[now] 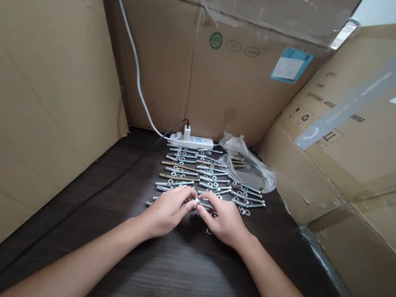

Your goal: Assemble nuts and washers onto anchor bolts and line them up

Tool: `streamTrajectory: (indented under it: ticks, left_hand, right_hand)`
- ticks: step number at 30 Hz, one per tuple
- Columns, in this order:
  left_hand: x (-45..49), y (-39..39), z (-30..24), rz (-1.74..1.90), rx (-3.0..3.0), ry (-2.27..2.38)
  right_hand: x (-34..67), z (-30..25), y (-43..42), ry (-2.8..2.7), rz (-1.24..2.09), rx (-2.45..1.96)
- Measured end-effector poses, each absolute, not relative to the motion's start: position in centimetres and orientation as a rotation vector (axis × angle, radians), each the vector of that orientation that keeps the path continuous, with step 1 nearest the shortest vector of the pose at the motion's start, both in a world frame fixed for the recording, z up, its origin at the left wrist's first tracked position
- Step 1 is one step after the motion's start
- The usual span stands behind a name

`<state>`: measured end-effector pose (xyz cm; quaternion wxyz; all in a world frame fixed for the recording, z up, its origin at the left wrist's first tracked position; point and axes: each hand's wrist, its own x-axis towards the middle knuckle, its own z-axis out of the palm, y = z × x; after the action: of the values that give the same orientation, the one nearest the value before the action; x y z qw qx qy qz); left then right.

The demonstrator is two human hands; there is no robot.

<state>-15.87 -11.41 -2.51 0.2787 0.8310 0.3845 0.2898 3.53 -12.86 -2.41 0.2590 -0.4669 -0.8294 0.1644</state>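
Observation:
My left hand and my right hand meet fingertip to fingertip above the dark table. Both pinch a small silvery metal nut between thumbs and forefingers. Fingers cover much of it, and whether a bolt runs through it I cannot tell. Just beyond and partly under the hands lie rows of metal bolts, most silvery and some brass-coloured. Loose washers and nuts are scattered among them. One small ring-like piece rests below my right hand.
A white power strip with a plug and cables stands behind the bolts. Clear plastic bags lie at the back right. Cardboard walls enclose the table at the back and both sides. A black cable crosses the left.

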Motion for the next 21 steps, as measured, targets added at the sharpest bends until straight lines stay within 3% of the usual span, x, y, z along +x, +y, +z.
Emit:
streamTrajectory:
  ticks: [21]
  left_hand:
    - [-15.7, -12.2, -1.8, 0.791, 2.06, 0.936]
  right_hand:
    - [3.4, -2.7, -13.1, -2.095, 0.337, -1.113]
